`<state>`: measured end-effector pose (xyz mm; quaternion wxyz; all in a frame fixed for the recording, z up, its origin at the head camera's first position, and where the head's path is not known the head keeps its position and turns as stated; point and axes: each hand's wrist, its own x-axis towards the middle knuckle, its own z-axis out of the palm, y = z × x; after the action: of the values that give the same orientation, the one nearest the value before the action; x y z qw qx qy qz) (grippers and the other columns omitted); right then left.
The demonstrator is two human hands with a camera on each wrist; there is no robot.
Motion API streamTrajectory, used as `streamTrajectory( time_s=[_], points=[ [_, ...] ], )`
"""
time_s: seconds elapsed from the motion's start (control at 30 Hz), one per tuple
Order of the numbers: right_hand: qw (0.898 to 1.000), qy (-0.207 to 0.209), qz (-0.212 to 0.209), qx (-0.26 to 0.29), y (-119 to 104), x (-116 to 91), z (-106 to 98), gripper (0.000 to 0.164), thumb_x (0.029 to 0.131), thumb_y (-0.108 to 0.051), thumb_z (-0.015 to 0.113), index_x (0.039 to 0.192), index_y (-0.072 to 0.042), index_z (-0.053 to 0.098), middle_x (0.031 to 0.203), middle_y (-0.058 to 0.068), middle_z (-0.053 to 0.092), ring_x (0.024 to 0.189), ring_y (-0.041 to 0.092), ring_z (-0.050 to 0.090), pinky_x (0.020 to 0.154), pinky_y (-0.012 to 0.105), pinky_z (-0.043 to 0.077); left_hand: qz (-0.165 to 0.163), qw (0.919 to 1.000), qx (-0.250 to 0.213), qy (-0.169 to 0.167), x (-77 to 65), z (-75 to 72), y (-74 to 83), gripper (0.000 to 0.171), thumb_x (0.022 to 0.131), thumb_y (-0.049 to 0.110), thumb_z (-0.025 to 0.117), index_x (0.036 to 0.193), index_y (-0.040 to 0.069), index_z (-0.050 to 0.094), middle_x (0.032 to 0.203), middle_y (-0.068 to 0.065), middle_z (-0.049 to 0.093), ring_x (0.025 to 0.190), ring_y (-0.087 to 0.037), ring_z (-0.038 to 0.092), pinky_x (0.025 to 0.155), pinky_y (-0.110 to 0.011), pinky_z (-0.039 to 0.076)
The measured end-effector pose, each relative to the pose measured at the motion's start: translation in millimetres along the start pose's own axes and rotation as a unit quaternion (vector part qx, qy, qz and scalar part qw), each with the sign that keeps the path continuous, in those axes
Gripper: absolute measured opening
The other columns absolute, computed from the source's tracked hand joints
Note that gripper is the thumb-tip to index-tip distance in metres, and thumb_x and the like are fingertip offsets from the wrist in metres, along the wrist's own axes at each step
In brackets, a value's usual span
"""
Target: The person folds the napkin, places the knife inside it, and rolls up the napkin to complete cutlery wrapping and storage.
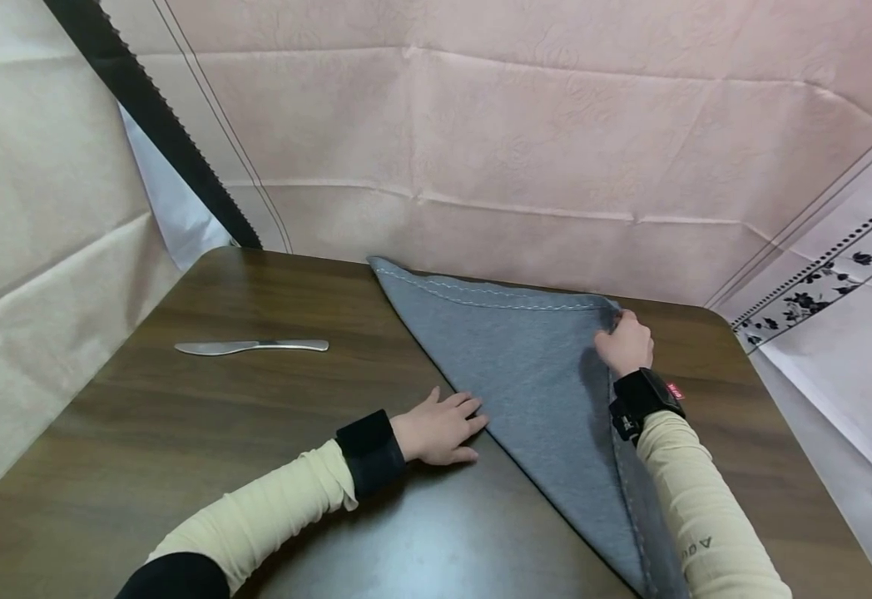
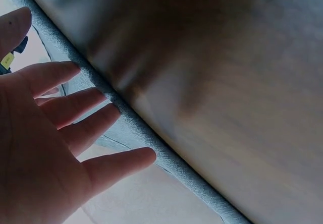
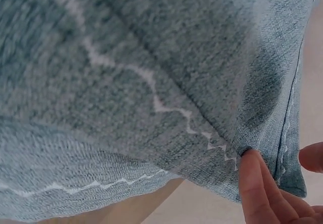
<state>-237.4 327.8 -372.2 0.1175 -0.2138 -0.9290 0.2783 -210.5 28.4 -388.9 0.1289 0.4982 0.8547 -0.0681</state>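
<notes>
A grey-blue cloth (image 1: pixel 526 366) with white zigzag stitching along its hems lies folded into a triangle on the table. My left hand (image 1: pixel 439 428) has its fingers straight and spread, fingertips right at the diagonal fold. In the left wrist view, that rounded fold (image 2: pixel 136 125) runs beneath the fingertips of the left hand (image 2: pixel 65 128). At the cloth's far right corner, my right hand (image 1: pixel 625 343) grips the edge with curled fingers. Close up in the right wrist view, the fingers (image 3: pixel 257 183) dig into the stitched corner, and the thumb (image 3: pixel 313 157) shows at the right.
A silver table knife (image 1: pixel 251 346) lies on the brown wooden table (image 1: pixel 271 399), left of the cloth, its handle pointing right. Creased pale sheeting (image 1: pixel 526 150) hangs behind the table's far edge and at both sides.
</notes>
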Motion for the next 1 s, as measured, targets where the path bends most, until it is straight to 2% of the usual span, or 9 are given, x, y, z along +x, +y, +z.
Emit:
streamTrajectory(
  time_s=[0.27, 0.7, 1.0],
  points=[
    [1.000, -0.001, -0.001, 0.002, 9.0, 10.7, -3.3, 0.053, 0.088, -0.016, 0.042, 0.133, 0.009, 0.032, 0.122, 0.032, 0.045, 0.101, 0.048, 0.045, 0.080, 0.052, 0.038, 0.002, 1.0000, 0.004, 0.002, 6.2, 3.8, -1.0, 0.057, 0.093, 0.045, 0.043, 0.143, 0.019, 0.031, 0.148, -0.005, 0.023, 0.136, -0.019, 0.017, 0.104, -0.050, 0.022],
    [1.000, -0.010, 0.002, -0.010, 9.1, 19.3, -8.3, 0.055, 0.089, -0.015, 0.043, 0.134, 0.011, 0.026, 0.117, 0.037, 0.043, 0.101, 0.051, 0.043, 0.080, 0.054, 0.037, 0.003, 0.9999, 0.009, 0.007, 12.8, 3.5, -3.3, 0.058, 0.093, 0.045, 0.043, 0.143, 0.020, 0.030, 0.148, -0.005, 0.022, 0.136, -0.019, 0.017, 0.104, -0.050, 0.021],
    [1.000, -0.004, 0.012, -0.008, 12.5, 26.7, -10.6, 0.053, 0.088, -0.017, 0.043, 0.131, 0.010, 0.031, 0.118, 0.037, 0.043, 0.104, 0.051, 0.042, 0.083, 0.054, 0.036, 0.005, 0.9999, 0.011, 0.003, 16.2, 1.5, -3.1, 0.058, 0.093, 0.046, 0.042, 0.143, 0.021, 0.029, 0.149, -0.005, 0.021, 0.136, -0.019, 0.017, 0.104, -0.049, 0.022]
  ],
)
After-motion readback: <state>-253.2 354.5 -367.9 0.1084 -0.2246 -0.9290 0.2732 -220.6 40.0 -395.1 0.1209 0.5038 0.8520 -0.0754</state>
